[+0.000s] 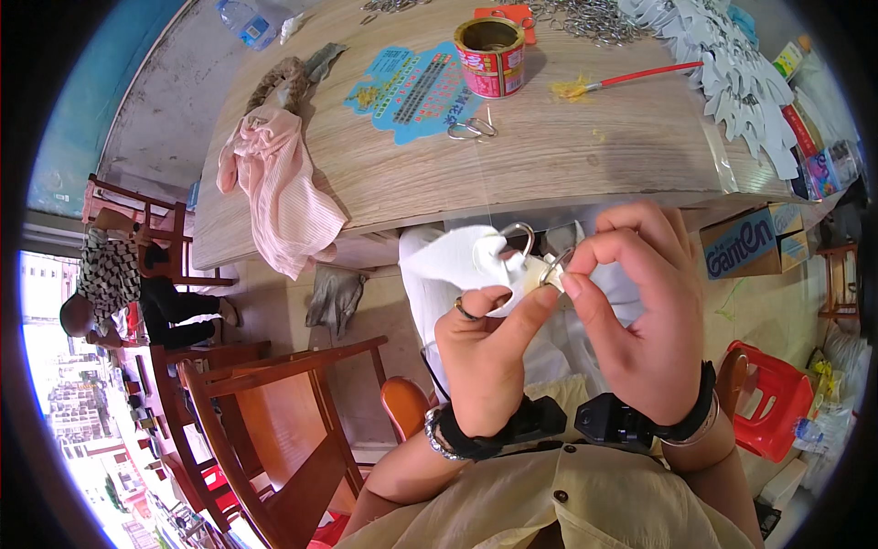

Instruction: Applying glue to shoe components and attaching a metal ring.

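My left hand (487, 352), a ring on one finger, is closed on a white flat piece (448, 259) of soft-looking material, pinched between thumb and fingers above my lap. One curved metal hook (523, 240) stands up from the piece's far edge. My right hand (640, 297) pinches a second small metal hook (554, 265) at the near edge, its thumb tip almost meeting my left thumb. Fingers partly hide where hook and piece join. On the table (585, 174) ahead lie a few loose metal hooks (472, 129).
A red tin (491, 73) stands on a blue printed sheet's edge (402, 91). Around it are a red-handled brush (631, 77), a heap of metal hooks (594, 20), stacked white pieces (745, 101) and a pink cloth (274, 174). Wooden chairs (265, 430) and a red stool (773, 403) flank me. Someone sits far left.
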A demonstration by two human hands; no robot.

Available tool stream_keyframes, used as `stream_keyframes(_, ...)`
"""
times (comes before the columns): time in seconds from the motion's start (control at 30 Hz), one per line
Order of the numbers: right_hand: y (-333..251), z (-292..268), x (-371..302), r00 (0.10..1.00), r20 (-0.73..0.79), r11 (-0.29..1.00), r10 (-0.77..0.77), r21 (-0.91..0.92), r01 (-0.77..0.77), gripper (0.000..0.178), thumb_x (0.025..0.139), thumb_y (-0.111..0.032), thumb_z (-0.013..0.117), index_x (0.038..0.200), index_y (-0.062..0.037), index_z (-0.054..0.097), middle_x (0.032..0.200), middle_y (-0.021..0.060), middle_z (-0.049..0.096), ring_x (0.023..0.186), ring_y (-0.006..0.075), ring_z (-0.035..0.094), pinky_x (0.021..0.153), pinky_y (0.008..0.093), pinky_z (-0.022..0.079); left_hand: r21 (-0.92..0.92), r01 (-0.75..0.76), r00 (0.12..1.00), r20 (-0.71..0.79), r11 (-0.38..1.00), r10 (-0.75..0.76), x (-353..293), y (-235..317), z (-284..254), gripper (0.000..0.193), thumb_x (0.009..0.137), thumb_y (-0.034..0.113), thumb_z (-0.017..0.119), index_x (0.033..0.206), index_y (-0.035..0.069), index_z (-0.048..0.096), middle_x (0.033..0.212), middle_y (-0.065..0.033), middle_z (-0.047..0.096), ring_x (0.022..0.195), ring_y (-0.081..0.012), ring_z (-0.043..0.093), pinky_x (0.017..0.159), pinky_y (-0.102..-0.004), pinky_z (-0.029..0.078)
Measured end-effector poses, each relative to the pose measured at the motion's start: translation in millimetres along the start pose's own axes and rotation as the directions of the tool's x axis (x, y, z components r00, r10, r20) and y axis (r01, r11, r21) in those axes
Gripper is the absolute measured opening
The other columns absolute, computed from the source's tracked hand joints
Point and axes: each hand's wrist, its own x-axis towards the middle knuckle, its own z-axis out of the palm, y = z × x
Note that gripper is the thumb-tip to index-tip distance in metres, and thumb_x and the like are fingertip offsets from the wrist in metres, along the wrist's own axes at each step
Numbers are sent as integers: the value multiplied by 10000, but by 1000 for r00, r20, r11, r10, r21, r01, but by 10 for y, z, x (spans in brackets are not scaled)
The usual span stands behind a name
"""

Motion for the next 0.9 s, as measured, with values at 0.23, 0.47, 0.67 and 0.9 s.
stream_keyframes(0.23, 30, 97, -60, 988, -98, 988, -119, -111, 108, 138, 716, -76, 707, 795, -121, 603, 899, 1, 527, 866, 234, 489, 774, 388, 290, 25, 86, 996, -41, 996, -85, 76, 7, 13, 146, 841, -46, 660, 985, -30, 675, 960, -32, 616, 866, -101, 576, 796, -231, 452)
stream_keyframes(0.47, 99, 10, -25, 992, 3, 986, -127, -106, 127, 138, 720, -92, 712, 823, -108, 622, 917, 35, 535, 864, 237, 488, 801, 354, 333, -97, 117, 991, -53, 988, -123, 51, 53, 74, 121, 810, -31, 711, 917, 8, 669, 884, -10, 650, 743, -61, 564, 682, -194, 437)
stream_keyframes(0.67, 98, -14, -27, 999, 4, 998, -37, 58, 36, 134, 720, -102, 736, 784, -75, 621, 913, 60, 531, 854, 230, 487, 762, 334, 376, -115, 115, 990, -71, 987, -124, 34, 37, 91, 157, 797, 12, 740, 924, -2, 649, 851, -40, 682, 690, -41, 570, 614, -179, 424)
stream_keyframes(0.9, 36, 76, -48, 996, -88, 1000, 7, 23, -5, 135, 727, -67, 745, 781, -40, 625, 909, 73, 523, 848, 227, 490, 768, 319, 393, -97, 36, 999, 34, 995, -33, 1, -41, -15, 185, 861, -83, 590, 1013, 21, 608, 1073, -119, 670, 985, -181, 642, 900, -289, 482)
